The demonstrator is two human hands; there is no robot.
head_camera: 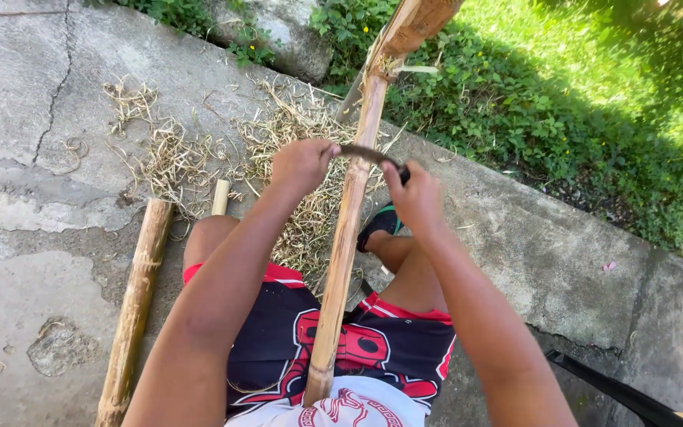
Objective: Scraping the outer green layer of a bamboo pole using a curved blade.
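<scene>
A long bamboo pole [347,229] runs from my lap up and away toward the grass. A curved dark blade [364,153] lies across the pole. My left hand [302,164] grips the blade's left end, and my right hand [414,195] grips its handle end on the right of the pole. Both hands sit at about the pole's middle. Pale shavings [294,138] lie heaped on the concrete beyond my hands.
A second bamboo pole [134,304] lies on the concrete at the left, with a short cut piece [220,197] near it. Cracked concrete slab [33,158] ends at a grass and weed bank [563,103]. A dark object [618,391] sits at lower right.
</scene>
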